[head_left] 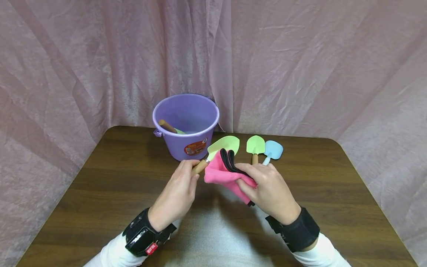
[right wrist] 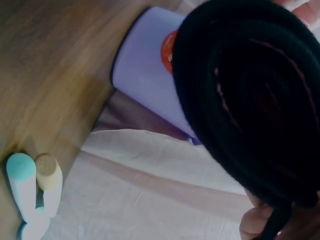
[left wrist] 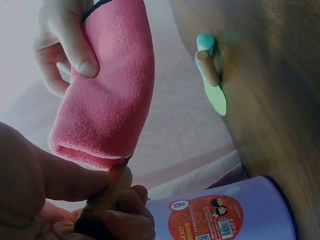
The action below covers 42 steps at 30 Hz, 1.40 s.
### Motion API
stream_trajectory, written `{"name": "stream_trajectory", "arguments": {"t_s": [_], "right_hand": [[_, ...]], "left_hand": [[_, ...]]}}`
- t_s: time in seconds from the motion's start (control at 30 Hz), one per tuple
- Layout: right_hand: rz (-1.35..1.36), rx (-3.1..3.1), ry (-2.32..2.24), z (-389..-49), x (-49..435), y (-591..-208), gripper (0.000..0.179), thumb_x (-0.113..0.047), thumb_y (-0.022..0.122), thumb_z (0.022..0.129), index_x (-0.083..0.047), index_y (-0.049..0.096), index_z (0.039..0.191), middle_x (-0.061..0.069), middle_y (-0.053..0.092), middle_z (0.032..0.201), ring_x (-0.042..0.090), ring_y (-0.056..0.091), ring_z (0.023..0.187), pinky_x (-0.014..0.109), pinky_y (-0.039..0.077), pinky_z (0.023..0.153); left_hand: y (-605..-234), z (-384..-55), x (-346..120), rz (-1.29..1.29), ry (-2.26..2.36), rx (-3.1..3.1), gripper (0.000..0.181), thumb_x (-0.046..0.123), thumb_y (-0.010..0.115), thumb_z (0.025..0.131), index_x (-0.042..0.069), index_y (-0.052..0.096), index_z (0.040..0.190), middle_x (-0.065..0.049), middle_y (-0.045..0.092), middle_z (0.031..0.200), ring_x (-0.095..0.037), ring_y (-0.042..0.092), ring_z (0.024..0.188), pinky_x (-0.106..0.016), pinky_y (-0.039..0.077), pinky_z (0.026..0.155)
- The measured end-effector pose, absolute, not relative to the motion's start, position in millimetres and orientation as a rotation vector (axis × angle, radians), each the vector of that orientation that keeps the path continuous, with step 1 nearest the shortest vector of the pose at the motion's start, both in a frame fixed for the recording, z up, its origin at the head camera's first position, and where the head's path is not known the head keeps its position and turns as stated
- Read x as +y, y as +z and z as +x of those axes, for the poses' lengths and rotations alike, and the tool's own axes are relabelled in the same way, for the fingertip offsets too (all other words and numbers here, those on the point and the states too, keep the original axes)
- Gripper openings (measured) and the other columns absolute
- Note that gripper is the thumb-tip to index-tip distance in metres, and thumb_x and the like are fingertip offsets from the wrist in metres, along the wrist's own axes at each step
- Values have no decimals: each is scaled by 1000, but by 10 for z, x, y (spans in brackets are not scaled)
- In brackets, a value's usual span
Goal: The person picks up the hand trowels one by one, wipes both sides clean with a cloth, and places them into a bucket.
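Note:
My left hand point(head_left: 176, 193) grips the wooden handle of a shovel with a light green blade point(head_left: 224, 145). The blade points up and to the right, in front of the bucket. In my right hand point(head_left: 271, 187) is a folded pink cloth point(head_left: 218, 173) with black edging, pinched between thumb and fingers. The cloth lies against the shovel where blade and handle meet and covers part of it. In the left wrist view the pink cloth point(left wrist: 112, 90) hides the blade. The right wrist view shows mostly the cloth's black edge point(right wrist: 200, 75), layered in folds.
A purple bucket point(head_left: 173, 144) with an orange label stands at the table's back edge. Inside it leans a wooden-handled green tool point(head_left: 167, 126). Behind my right hand lie another green shovel point(head_left: 255, 144) and a blue shovel point(head_left: 274, 149). A pink curtain point(head_left: 300, 74) hangs behind the brown table point(head_left: 110, 178).

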State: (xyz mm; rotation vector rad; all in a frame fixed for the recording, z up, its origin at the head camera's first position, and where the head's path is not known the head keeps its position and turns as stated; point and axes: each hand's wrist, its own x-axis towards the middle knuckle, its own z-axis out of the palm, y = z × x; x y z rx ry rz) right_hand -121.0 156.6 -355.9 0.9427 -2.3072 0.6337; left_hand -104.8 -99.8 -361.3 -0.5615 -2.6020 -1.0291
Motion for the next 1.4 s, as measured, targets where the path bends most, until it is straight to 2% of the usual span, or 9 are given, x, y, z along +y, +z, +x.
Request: {"name": "stream_trajectory", "arguments": {"t_s": [0.17,0.4,0.53,0.63,0.77,0.93,1.17,1.4], "right_hand": [[944,-2307,685,-1222,1567,-3555,26,-20,74,85,-13,72,110,-14,57,73,4,44,56,35,41,62],[856,-2300,652,-1234,1598,-3539,25,-20,73,84,-13,72,109,-15,54,68,5,43,54,33,36,59],[819,-2302,649,-1252,1632,-3526,24,-20,71,86,-13,71,109,-12,58,72,6,45,55,36,42,62],[796,-2300,658,-1269,1665,-3520,25,-18,70,86,-12,71,110,-11,55,70,7,43,54,39,44,63],[754,-2300,648,-1287,1709,-3515,28,-16,71,85,-11,71,112,-12,45,61,8,37,51,39,44,63],[699,-2307,599,-1308,1761,-3505,28,-18,71,85,-9,71,112,-13,40,56,10,37,48,38,42,58],[634,-2295,530,-1330,1816,-3493,29,-21,70,86,-7,71,111,-7,47,55,12,43,47,37,38,56],[578,-2280,476,-1341,1844,-3489,27,-20,69,86,-9,71,110,-1,58,60,16,52,53,40,36,56]], "left_hand": [[-3598,-1044,-995,-542,-1050,-2630,31,1,61,95,0,55,125,-4,55,106,-15,52,88,-26,50,72],[-3602,-1039,-994,-563,-1019,-2627,29,2,61,95,1,55,124,-3,54,103,-14,51,89,-28,49,75],[-3611,-1037,-988,-567,-1003,-2622,29,2,60,96,0,55,124,-3,54,102,-15,51,90,-30,48,78],[-3613,-1035,-987,-566,-997,-2623,29,1,61,95,0,55,124,-4,55,103,-16,51,91,-31,48,79],[-3611,-1036,-988,-568,-992,-2628,29,2,60,95,0,55,124,-4,55,104,-16,52,92,-31,48,81],[-3610,-1035,-991,-570,-997,-2636,28,3,59,96,1,55,124,-4,55,106,-16,52,93,-31,48,81],[-3610,-1037,-990,-578,-1002,-2624,28,2,59,96,1,55,123,-3,55,103,-15,51,91,-31,48,79],[-3617,-1039,-990,-575,-1012,-2626,29,1,60,96,1,56,124,-3,56,105,-16,53,92,-32,48,80]]}}
